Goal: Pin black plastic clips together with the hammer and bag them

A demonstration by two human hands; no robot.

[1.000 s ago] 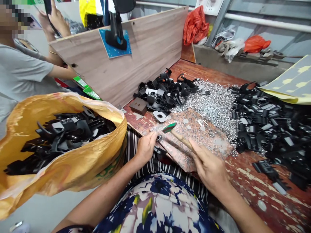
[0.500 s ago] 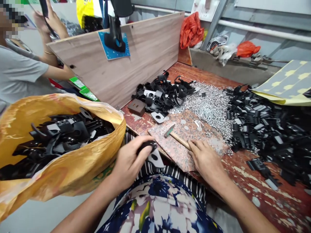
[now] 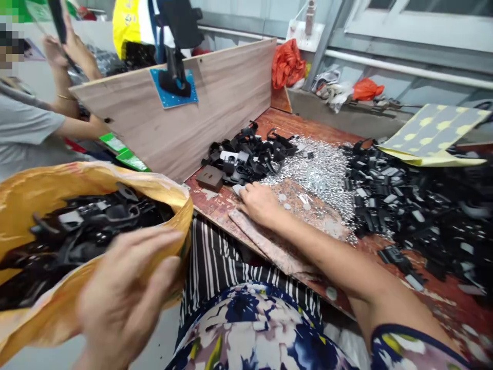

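My left hand [image 3: 127, 288], blurred by motion, is in front of a yellow woven sack [image 3: 181, 216]. Its fingers are stretched out with nothing seen in them. Inside the sack lies a heap of black plastic parts [image 3: 115, 213], some with grey pads. My right hand [image 3: 262, 203] reaches across a speckled stone slab [image 3: 254, 236] at the table's near edge. Its fingers curl onto a black plastic part with a grey pad [image 3: 238, 189], of which only the pale tip shows. No hammer shows now.
Beside the right hand are a brown block [image 3: 210, 178] and a pile of black parts [image 3: 250, 154]. Shiny small metal pieces [image 3: 316, 164] spread behind the slab, with more black parts [image 3: 396, 200] at right. A wooden board [image 3: 154, 123] divides off a co-worker [image 3: 26, 123] at left.
My left hand has moved left to the sack and no longer holds the black part. My right hand has let go of the hammer and moved left and forward to another part.
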